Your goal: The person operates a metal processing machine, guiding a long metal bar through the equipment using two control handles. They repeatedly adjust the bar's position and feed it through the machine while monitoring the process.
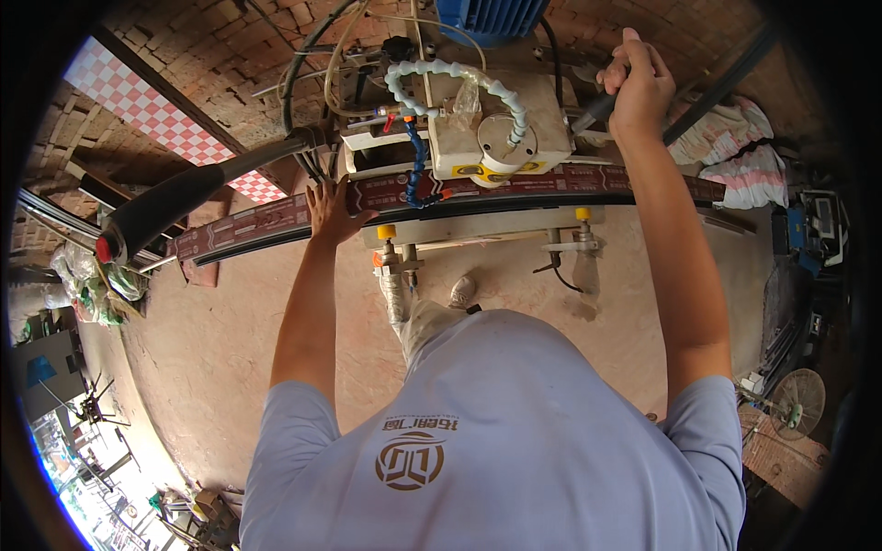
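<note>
- Maroon-wrapped profile point(381, 191) lies across the upper half of the frame, under the white machine head point(549, 138); pale printed lettering runs along its film
- Left hand point(334, 216), left of upper centre, rests on the profile with fingers spread open
- Right hand point(640, 92), upper right, has its fingers curled around a black handle point(597, 114)
- Yellow labels point(533, 168) with dark marks sit low on the machine head
- Pale blue shirt point(570, 441), lower centre, bears a gold emblem point(410, 461) with small characters
</note>
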Demonstrator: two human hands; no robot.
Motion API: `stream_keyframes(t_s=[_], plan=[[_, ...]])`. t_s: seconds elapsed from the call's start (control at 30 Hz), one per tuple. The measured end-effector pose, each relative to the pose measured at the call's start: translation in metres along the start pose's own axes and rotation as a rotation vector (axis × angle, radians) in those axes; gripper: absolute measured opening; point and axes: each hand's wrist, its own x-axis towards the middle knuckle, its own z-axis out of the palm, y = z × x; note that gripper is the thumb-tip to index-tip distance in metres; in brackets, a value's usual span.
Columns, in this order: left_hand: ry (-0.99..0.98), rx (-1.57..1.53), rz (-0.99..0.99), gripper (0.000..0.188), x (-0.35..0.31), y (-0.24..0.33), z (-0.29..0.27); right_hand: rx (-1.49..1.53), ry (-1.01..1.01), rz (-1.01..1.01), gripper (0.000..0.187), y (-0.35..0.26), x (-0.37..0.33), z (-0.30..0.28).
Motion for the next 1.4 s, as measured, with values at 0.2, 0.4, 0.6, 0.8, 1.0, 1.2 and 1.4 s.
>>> stream_keyframes(t_s=[0.2, 0.4, 0.6, 0.8, 1.0, 1.2, 1.4], plan=[[-0.003, -0.038, -0.051, 0.118, 0.002, 0.015, 0.005, -0.019, -0.015, -0.008, 0.028, -0.001, 0.0, 0.0], [0.114, -0.032, -0.015, 0.116, 0.001, 0.013, 0.017, -0.029, -0.015, -0.002, 0.027, -0.002, -0.001, 0.0], [0.056, -0.076, -0.031, 0.114, 0.003, 0.012, 0.012, -0.035, 0.008, 0.021, 0.028, -0.002, -0.001, 0.001], [0.12, -0.08, 0.002, 0.11, 0.002, 0.014, 0.011, -0.005, -0.002, 0.026, 0.029, -0.001, 0.002, -0.001], [0.205, -0.069, 0.038, 0.109, 0.001, 0.015, 0.013, -0.005, 0.042, 0.005, 0.032, 0.003, 0.005, 0.003], [0.193, -0.074, 0.028, 0.109, 0.0, 0.015, 0.01, 0.016, -0.008, -0.026, 0.035, 0.007, 0.011, -0.002], [0.225, -0.044, 0.039, 0.108, 0.001, 0.013, 0.013, 0.028, -0.021, -0.022, 0.034, 0.009, 0.013, -0.004]])
